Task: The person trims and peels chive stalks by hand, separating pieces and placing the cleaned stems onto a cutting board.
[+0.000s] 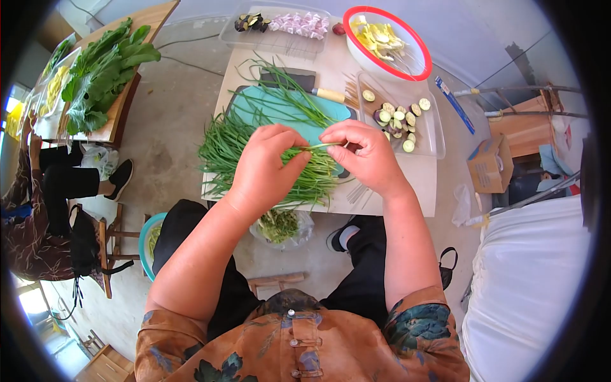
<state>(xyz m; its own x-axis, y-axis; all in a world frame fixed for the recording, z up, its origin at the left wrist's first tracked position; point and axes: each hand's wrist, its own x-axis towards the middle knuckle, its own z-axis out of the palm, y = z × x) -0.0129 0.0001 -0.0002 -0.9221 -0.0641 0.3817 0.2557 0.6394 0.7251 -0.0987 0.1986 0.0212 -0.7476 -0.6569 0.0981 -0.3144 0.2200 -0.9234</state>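
Note:
Above the table, my left hand [270,159] and my right hand [366,156] come close together with fingertips pinched. Between them runs a thin, pale green chive stalk [322,145], gripped at both sides. Under and beside my left hand lies a big heap of green chives [223,149]. More long chives [286,99] stretch across a teal cutting board [254,102], their ends near my right fingers. Behind them rests a knife with a dark blade and a wooden handle [330,95]; chives partly cover the blade.
Sliced eggplant [399,119] and skewers fill a clear tray at right. Farther back stand a red-rimmed bowl [431,60] of yellow leaves and a tray of pink-white skewers [299,25]. A bag of trimmings [280,226] sits below the table edge. Another person [44,216] sits at left.

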